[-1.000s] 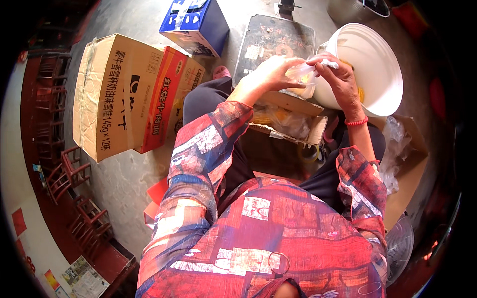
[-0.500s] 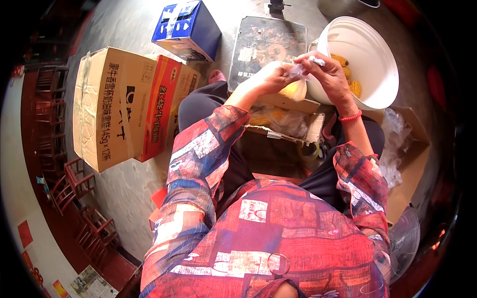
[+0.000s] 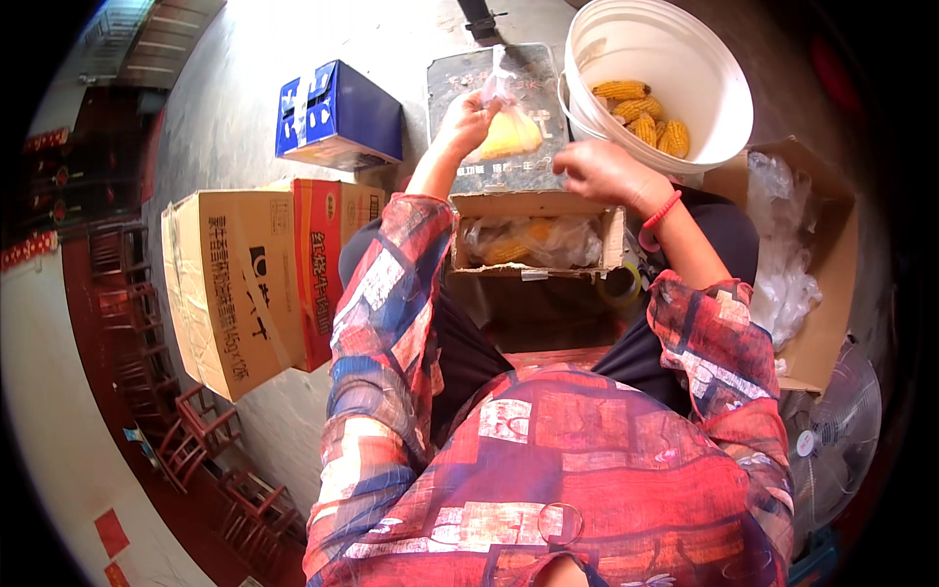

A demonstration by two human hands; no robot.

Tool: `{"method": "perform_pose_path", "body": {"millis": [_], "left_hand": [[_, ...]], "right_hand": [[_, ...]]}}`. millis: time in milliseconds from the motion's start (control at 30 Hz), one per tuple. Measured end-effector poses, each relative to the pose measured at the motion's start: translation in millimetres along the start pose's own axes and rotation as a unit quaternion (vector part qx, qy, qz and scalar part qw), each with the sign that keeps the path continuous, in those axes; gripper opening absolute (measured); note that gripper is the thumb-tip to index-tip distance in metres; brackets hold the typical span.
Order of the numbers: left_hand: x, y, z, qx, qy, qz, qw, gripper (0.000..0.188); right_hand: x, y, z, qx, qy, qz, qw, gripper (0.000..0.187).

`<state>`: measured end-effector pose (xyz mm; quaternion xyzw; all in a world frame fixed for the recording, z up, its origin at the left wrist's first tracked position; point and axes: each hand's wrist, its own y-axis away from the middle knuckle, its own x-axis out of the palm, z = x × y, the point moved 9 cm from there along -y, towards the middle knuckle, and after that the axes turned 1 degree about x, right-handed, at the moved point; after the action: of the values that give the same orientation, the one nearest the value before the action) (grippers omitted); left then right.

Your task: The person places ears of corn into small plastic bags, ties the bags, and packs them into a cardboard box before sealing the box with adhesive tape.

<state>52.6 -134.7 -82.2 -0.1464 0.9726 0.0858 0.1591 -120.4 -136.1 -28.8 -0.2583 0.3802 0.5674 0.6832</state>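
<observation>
My left hand point(image 3: 468, 125) is closed on the gathered neck of a clear plastic bag point(image 3: 511, 132) with something yellow, likely corn, in its lower part. The bag is over a dark, worn flat board point(image 3: 450, 88) with pale markings. My right hand point(image 3: 604, 174) hovers right of the bag, near the white bucket point(image 3: 719, 59); its fingers are half curled, a little apart, and nothing shows in them. Several corn cobs point(image 3: 641, 110) lie inside the bucket. Below my hands, a small open cardboard box point(image 3: 614, 240) contains bagged corn point(image 3: 528, 245).
On the right, a cardboard carton point(image 3: 817, 333) has crumpled clear plastic bags point(image 3: 782, 284), with a fan point(image 3: 841, 440) behind it. A roll of tape point(image 3: 626, 286) lies near my right knee. A blue box point(image 3: 357, 117) and brown and red cartons point(image 3: 245, 293) stand left; stools point(image 3: 201, 430) line the wall.
My right hand has let go of the bag's neck and drawn down and away. My left hand has moved left and up with the bag. The view has shifted, showing more of the bucket's cobs.
</observation>
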Motion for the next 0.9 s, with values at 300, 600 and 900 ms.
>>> {"method": "perform_pose_path", "body": {"millis": [300, 600, 900], "left_hand": [[-6.6, -27.3, 63.2, 0.004, 0.027, -0.045, 0.999, 0.018], [-2.7, -36.8, 89.7, -0.051, 0.041, -0.034, 0.997, 0.021], [-5.3, -24.3, 98.5, -0.066, 0.026, -0.051, 0.996, 0.034]], "right_hand": [[13.1, 14.9, -5.5, 0.033, 0.023, 0.04, 0.998, 0.014], [22.5, 19.9, -5.8, 0.06, 0.026, 0.11, 0.992, 0.013], [27.4, 17.8, -6.4, 0.052, 0.032, 0.113, 0.992, 0.013]]}}
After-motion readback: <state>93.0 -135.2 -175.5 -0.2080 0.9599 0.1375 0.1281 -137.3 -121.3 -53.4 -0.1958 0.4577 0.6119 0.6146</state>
